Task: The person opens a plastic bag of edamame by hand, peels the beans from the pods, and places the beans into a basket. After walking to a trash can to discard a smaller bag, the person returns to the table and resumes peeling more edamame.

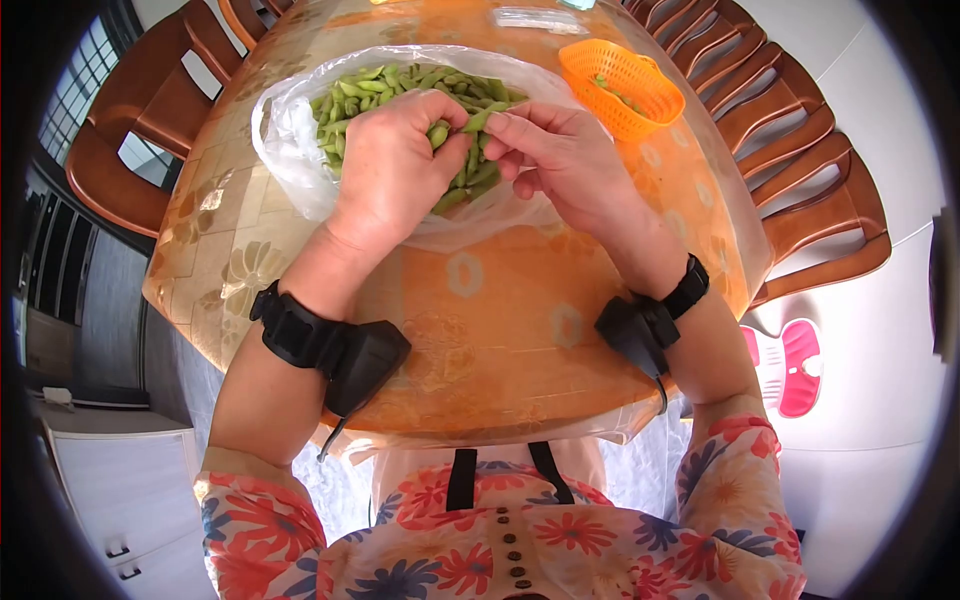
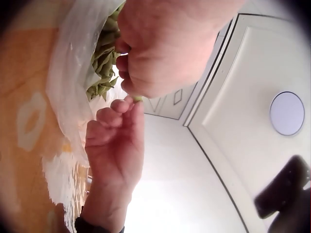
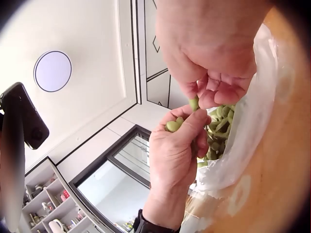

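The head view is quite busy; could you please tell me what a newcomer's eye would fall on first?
Probably the left hand and right hand, meeting over the heap of green pods in a plastic bag and pinching one pod between them. Next would come the bright orange basket on the table, right of the bag, with green pieces inside.

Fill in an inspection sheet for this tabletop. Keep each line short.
Surface: patterned orange table, glossy; no spill seen.
Job's things: green pods in an open plastic bag; orange basket beyond it to the right, a few green pieces inside.
Clutter: clear packet near the far end.
Grippers: left hand and right hand pinch one pod between them; left also holds loose beans.
Cables: one below the left wrist, one below the right.
Surroundings: brown chairs along both sides.
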`<state>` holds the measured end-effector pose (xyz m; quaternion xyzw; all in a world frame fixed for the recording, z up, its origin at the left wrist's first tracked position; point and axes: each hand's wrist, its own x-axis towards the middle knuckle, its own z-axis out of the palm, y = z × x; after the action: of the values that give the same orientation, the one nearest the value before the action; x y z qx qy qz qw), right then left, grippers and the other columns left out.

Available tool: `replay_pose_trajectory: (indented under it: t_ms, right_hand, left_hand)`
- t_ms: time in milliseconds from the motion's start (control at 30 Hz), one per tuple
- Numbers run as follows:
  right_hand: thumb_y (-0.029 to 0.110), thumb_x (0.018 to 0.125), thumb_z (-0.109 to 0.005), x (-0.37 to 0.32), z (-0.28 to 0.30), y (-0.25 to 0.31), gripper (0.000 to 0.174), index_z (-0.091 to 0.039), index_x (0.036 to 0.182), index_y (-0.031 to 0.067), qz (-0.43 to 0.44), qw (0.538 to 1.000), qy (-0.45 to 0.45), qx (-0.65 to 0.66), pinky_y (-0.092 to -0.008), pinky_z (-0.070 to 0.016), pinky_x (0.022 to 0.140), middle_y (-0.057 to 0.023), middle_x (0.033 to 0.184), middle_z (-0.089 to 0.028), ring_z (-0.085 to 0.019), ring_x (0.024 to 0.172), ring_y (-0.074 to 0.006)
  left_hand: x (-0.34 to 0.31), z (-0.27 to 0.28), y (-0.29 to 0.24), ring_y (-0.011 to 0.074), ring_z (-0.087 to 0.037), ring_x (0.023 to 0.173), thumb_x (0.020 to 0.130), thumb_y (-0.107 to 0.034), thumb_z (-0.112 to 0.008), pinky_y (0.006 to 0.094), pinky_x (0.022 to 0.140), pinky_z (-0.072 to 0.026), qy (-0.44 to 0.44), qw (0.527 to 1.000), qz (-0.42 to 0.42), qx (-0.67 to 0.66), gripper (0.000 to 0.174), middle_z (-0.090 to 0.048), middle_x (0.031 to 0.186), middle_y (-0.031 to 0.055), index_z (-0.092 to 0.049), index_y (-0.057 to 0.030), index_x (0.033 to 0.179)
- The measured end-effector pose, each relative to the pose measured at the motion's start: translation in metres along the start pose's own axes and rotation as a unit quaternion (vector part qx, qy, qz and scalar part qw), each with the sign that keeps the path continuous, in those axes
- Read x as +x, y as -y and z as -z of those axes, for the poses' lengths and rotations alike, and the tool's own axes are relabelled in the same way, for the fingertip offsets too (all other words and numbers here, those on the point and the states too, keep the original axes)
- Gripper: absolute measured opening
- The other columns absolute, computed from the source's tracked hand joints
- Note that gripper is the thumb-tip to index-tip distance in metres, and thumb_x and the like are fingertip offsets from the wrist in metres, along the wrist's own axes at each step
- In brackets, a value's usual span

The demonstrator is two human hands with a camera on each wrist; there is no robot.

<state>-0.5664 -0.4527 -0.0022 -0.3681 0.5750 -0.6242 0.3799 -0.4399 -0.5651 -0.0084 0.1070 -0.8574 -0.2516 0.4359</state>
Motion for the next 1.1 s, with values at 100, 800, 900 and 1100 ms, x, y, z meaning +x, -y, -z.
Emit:
replay_pose_trajectory:
  t_ms: [100,800,900,1100]
  right_hand:
    - [0.02,0.083,-0.058,0.001,0.0,-0.001,0.017,-0.06,0.082,0.0027,0.01,1.0,0.002,0.005,-0.0192,-0.0409,0.046,-0.0019,0.071,-0.059,-0.052,0.057,-0.0062]
    - [0.008,0.077,-0.051,0.002,0.005,-0.006,0.011,-0.053,0.068,0.002,-0.008,0.996,0.044,0.083,-0.0235,-0.0387,0.041,-0.0044,0.057,-0.051,-0.047,0.047,-0.0103]
    - [0.009,0.078,-0.052,0.004,0.009,-0.006,0.012,-0.053,0.068,0.0028,-0.02,0.986,0.091,0.137,-0.0232,-0.0387,0.042,-0.0044,0.059,-0.052,-0.047,0.047,-0.0104]
    - [0.013,0.079,-0.055,0.001,0.013,0.0,0.011,-0.055,0.072,0.0049,-0.062,0.981,0.115,0.143,-0.0228,-0.0391,0.043,-0.0032,0.064,-0.055,-0.05,0.051,-0.0086]
  left_hand:
    - [0.0,0.002,-0.003,0.0178,-0.059,0.067,0.07,-0.002,-0.065,0.0269,0.062,-0.0469,0.028,0.999,-0.006,0.03,0.014,-0.061,0.075,0.0073,-0.061,-0.0022,0.083]
    - [-0.002,-0.003,0.001,0.014,-0.05,0.048,0.07,-0.008,-0.069,0.027,0.046,-0.0408,0.068,0.983,0.088,-0.146,0.016,-0.06,0.064,0.007,-0.06,0.0006,0.08]
    - [0.005,0.011,-0.002,0.0084,-0.046,0.045,0.075,-0.009,-0.067,0.0232,0.04,-0.0346,0.14,0.865,0.303,-0.375,0.014,-0.058,0.064,0.0045,-0.06,0.0012,0.079]
    - [0.007,0.013,-0.005,0.0054,-0.041,0.041,0.076,-0.011,-0.068,0.0196,0.036,-0.0286,0.131,0.839,0.32,-0.42,0.015,-0.058,0.064,0.0058,-0.06,0.0014,0.079]
